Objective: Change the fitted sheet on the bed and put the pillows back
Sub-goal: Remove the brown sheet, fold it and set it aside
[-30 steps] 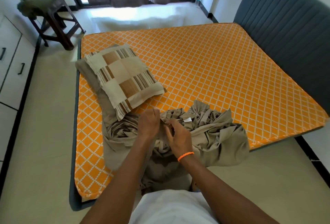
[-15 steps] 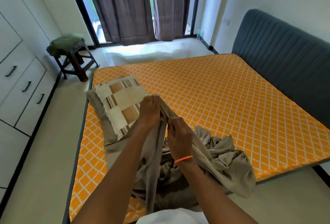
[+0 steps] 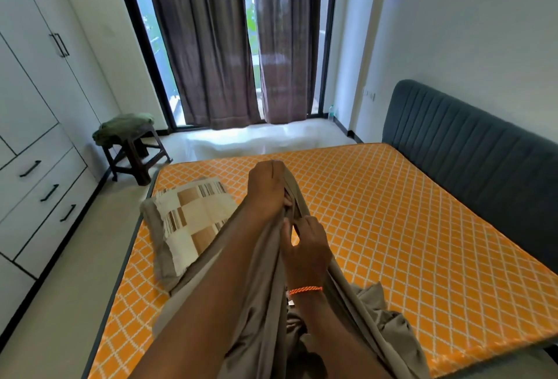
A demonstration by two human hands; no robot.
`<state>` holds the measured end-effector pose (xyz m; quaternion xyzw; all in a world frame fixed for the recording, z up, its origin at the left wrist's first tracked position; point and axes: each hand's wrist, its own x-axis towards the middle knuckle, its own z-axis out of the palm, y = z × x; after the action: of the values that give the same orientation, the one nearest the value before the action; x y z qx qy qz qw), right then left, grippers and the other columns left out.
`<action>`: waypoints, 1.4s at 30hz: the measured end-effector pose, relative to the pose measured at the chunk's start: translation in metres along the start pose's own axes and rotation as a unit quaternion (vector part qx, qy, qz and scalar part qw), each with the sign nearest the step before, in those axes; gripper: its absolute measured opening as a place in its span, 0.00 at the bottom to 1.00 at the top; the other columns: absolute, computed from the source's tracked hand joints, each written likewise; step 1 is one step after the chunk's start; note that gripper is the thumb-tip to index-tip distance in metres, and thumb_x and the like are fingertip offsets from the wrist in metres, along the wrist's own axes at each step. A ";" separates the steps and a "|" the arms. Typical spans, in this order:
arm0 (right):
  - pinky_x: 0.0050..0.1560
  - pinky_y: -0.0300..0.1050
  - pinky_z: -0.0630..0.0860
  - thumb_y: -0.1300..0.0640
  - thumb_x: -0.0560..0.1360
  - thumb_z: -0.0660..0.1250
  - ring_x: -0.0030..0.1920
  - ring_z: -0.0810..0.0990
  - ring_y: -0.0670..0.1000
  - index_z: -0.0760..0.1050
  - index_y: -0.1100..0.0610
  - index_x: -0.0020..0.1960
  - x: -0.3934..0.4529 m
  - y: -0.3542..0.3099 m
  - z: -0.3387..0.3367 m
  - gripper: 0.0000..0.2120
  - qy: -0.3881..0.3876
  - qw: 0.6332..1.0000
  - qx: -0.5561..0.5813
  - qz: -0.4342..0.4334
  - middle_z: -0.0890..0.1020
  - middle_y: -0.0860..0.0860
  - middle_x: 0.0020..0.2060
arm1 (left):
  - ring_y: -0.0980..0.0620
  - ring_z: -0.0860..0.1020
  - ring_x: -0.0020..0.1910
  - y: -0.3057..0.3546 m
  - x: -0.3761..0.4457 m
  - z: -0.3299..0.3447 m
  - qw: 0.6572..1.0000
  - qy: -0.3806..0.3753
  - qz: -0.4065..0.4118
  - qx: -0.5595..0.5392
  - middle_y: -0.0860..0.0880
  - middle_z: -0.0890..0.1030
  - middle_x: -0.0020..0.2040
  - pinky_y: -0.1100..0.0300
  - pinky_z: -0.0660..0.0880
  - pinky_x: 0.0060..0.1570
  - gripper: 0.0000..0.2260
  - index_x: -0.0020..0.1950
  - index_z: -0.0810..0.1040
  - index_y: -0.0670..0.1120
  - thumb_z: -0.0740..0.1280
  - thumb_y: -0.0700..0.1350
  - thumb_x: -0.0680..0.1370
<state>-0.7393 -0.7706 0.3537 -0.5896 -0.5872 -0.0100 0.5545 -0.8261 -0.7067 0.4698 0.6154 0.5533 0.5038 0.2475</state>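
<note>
A taupe fitted sheet point(image 3: 389, 336) is bunched at the near edge of the bare orange diamond-patterned mattress point(image 3: 392, 212). My left hand point(image 3: 267, 189) is raised and shut on the sheet's edge, lifting a long fold of it. My right hand point(image 3: 306, 247), with an orange wristband, sits just below and grips the same edge. A checked beige and brown pillow point(image 3: 193, 218) lies on the mattress's left side, on top of a taupe pillow or cloth point(image 3: 160, 260) that is partly hidden.
A dark grey padded headboard point(image 3: 471, 149) runs along the right. A dark stool point(image 3: 136, 152) holding green cloth point(image 3: 123, 126) stands on the floor at the left, beside white wardrobes with drawers point(image 3: 39, 185). Brown curtains point(image 3: 229, 46) hang over the window ahead.
Both hands have risen with the sheet's edge, pulling it up off the mattress. The view has tilted upward toward the window.
</note>
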 end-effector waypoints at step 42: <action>0.40 0.52 0.79 0.42 0.83 0.56 0.41 0.81 0.54 0.79 0.55 0.41 -0.077 0.084 0.013 0.22 -0.046 0.946 -0.069 0.313 0.82 0.49 0.41 | 0.40 0.83 0.42 0.012 0.029 0.061 0.983 0.094 -0.133 -0.082 0.43 0.80 0.39 0.43 0.80 0.45 0.22 0.43 0.77 0.40 0.55 0.54 0.84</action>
<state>-0.7123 -0.7889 0.2435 -0.7805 -0.3959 0.1511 0.4596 -0.7699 -0.6677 0.4673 0.4636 0.6081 0.5656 0.3089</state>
